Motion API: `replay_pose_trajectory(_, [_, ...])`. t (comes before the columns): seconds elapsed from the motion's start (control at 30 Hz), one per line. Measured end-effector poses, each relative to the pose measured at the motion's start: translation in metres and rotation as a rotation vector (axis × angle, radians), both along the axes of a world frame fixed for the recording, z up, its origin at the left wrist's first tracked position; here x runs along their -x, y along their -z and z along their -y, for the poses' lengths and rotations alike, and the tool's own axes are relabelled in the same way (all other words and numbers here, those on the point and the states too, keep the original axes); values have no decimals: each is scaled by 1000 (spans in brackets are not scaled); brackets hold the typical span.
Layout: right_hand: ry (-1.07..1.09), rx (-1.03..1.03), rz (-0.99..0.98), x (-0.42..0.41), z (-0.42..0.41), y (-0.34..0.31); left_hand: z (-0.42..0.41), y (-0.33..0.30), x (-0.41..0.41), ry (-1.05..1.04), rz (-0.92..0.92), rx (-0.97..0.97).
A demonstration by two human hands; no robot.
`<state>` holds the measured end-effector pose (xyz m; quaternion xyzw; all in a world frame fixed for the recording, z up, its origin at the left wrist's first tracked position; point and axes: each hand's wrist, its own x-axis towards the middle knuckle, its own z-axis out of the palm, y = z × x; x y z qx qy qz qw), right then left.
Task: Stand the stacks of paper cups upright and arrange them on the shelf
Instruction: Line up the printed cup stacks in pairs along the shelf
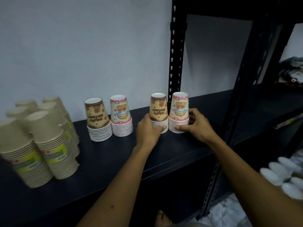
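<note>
Behind the rack you face a pale wall [82, 46]. A black perforated upright post [175, 51] rises at the back. On your far right, a neighbouring rack holds a heap of crumpled fabric [291, 71]. Lower right, you see white plastic spoons [282, 176] bunched together. A bare foot [161, 218] shows at the bottom edge.

Both bare forearms reach up from the near edge toward the far middle of the scene, the left one running from the lower centre, the right one from the lower right corner. The left hand [148, 128] is curled, thumb stretched out to the right along the bottom of the brown cup stack [159, 112], fingers wrapped round its left side. The right hand [196, 125] is curled too, thumb pointing left against the base of the pink cup stack [179, 113], fingers bent behind its right side.
</note>
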<state>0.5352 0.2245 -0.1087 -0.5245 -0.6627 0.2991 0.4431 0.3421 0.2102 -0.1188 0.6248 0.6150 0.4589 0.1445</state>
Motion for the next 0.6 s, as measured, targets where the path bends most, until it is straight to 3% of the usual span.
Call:
replay_pose_trajectory(0.17, [-40,11,-4,22,34,0,49,1,18,-90,-73,-26])
replay_pose_trajectory(0.6, [-167,-65,29,102,89,7,130,-8,89,-272,-57,50])
